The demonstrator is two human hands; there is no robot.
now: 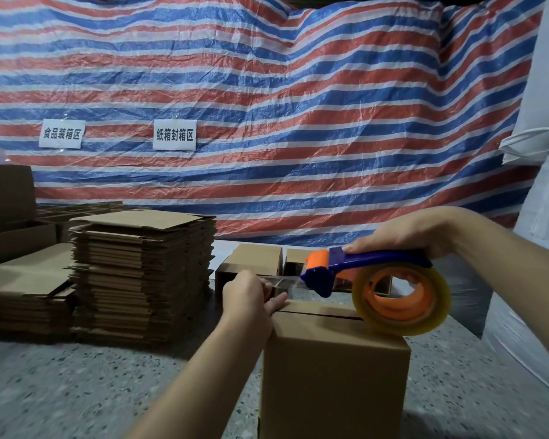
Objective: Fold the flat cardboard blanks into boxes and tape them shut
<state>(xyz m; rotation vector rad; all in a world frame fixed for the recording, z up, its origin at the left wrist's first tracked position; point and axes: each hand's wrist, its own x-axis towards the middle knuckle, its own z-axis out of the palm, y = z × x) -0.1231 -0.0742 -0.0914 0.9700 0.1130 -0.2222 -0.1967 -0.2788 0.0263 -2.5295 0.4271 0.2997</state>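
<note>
Left hand pinches tape end; right hand grips dispenser. Press end below fingers, centred on box seam

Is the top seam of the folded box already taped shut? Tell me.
No: the seam on the box lies bare, while the left hand pinches tape pulled from the tape dispenser.

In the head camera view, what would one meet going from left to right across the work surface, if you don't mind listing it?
Low pile of flat blanks → tall stack of flat blanks → left hand pinching the tape end → folded box → tape dispenser gripped by the right hand.
</note>
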